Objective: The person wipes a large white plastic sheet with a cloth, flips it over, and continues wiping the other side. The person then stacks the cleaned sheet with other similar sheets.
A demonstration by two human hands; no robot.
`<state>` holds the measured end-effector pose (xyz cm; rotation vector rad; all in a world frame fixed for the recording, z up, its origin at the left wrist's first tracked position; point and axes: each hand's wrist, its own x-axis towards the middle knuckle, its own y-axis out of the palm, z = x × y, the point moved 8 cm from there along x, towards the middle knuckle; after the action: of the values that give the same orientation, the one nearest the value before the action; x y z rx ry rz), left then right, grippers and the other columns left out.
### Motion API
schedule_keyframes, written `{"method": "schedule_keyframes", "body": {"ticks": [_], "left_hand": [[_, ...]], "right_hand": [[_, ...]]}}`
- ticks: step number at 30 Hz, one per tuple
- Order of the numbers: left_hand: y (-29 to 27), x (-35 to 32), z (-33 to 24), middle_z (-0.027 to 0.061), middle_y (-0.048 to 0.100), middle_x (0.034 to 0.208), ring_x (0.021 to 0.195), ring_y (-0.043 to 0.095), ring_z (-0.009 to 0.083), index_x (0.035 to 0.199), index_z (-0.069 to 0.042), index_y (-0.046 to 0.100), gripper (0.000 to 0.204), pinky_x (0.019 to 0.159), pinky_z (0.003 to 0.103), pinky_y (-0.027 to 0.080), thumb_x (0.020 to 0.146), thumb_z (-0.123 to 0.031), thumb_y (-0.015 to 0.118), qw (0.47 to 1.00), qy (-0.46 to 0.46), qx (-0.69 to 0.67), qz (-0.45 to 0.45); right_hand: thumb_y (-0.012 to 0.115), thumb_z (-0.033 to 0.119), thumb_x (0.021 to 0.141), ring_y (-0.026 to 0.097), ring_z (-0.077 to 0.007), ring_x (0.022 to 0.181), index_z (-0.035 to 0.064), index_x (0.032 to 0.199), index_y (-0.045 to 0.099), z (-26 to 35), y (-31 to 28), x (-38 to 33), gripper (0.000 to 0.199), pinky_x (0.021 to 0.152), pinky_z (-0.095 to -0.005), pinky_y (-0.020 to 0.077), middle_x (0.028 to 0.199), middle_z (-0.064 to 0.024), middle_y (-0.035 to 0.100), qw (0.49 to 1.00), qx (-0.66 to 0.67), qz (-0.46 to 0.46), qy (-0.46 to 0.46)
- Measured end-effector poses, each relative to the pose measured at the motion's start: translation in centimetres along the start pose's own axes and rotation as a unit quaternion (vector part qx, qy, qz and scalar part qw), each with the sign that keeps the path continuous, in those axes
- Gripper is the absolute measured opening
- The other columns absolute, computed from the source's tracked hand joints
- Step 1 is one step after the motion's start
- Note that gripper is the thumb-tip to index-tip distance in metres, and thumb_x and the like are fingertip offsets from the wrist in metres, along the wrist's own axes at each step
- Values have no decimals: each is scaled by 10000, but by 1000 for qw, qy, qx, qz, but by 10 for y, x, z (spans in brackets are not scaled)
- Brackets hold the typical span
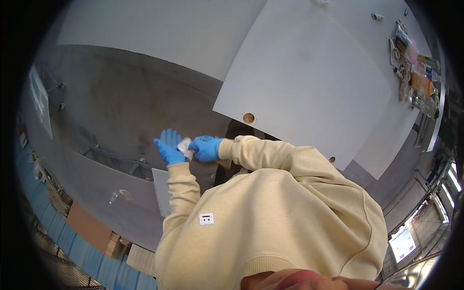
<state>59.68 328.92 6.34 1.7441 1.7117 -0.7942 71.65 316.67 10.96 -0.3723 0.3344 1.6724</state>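
My left hand (170,146), in a blue glove, is held out with its palm up and its fingers extended. A crumpled white cloth or tissue (184,146) lies against the base of that palm. My right hand (205,148), gloved in blue too, grips the cloth, its fingers closed and its back facing up. Both hands are in front of my body, left of the large white panel (309,72). That panel has a round brown recess (248,117) near its closest corner and another (332,159) along its near edge.
Bottles, tools and rags (415,72) crowd the far right edge of the panel's table. Behind lies another pale board (159,29). Grey floor (111,92) spreads to the left, with a metal frame (121,162) below it. A screen (402,244) stands lower right.
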Motion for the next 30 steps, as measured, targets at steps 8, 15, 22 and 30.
{"method": "schedule_keyframes", "body": {"ticks": [8, 15, 22, 30], "left_hand": [[107, -224, -149, 253, 288, 1628, 1503, 311, 404, 1574, 2, 299, 839, 1228, 516, 275, 1035, -630, 416, 660, 678, 324, 13], [-90, -52, 74, 298, 497, 1475, 1366, 465, 475, 1360, 71, 563, 580, 1145, 522, 378, 991, -376, 580, 670, 399, 622, 67], [-117, -22, 71, 302, 599, 1354, 1261, 571, 440, 1317, 80, 596, 523, 1078, 469, 451, 985, -324, 600, 733, 283, 611, 98], [-114, -40, 155, 197, 692, 1266, 1181, 653, 298, 1308, 16, 635, 462, 1020, 383, 494, 1009, -335, 611, 781, 50, 568, 255]], "right_hand": [[647, 204, 895, 714, -279, 1001, 52, 1153, 711, -15, -45, -4, 307, 870, -389, 545, 1033, -174, 744, 931, 293, -181, 119], [659, 109, 941, 654, -191, 955, 11, 1211, 681, -19, -70, -21, 288, 892, -347, 535, 1043, -97, 708, 860, 464, -202, 67], [646, 80, 965, 603, -110, 885, -28, 1183, 677, 41, -355, -101, 246, 797, -293, 534, 961, -10, 669, 846, 235, -459, -134], [611, 195, 942, 670, -452, 967, 22, 1056, 705, 49, -598, -97, 228, 865, -496, 518, 1003, -270, 703, 644, -242, -725, -34]]}}
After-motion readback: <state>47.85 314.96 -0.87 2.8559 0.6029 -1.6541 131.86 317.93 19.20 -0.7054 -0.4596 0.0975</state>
